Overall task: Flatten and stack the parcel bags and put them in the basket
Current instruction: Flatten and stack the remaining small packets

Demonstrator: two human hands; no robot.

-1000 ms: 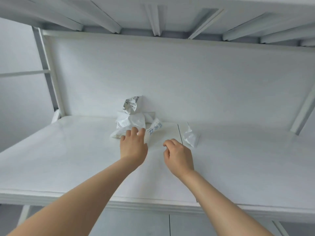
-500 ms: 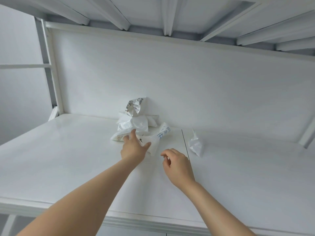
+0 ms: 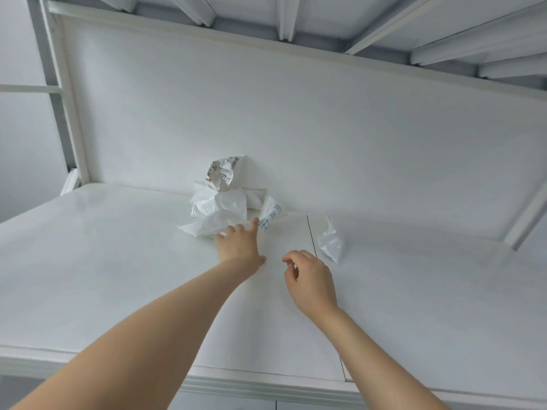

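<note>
The left hand (image 3: 239, 242) has pushed further, flat and open, onto the crumpled parcel bags (image 3: 219, 208) by the back wall (image 3: 325, 137), right hand (image 3: 310, 276) loosely curled, empty; a careless one-handed pull could scatter them

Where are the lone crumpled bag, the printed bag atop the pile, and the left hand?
lone crumpled bag (image 3: 331, 245): head view, wrinkled middle.
printed bag (image 3: 222, 173): head view, printed face.
left hand (image 3: 239, 247): head view, its back.
</note>
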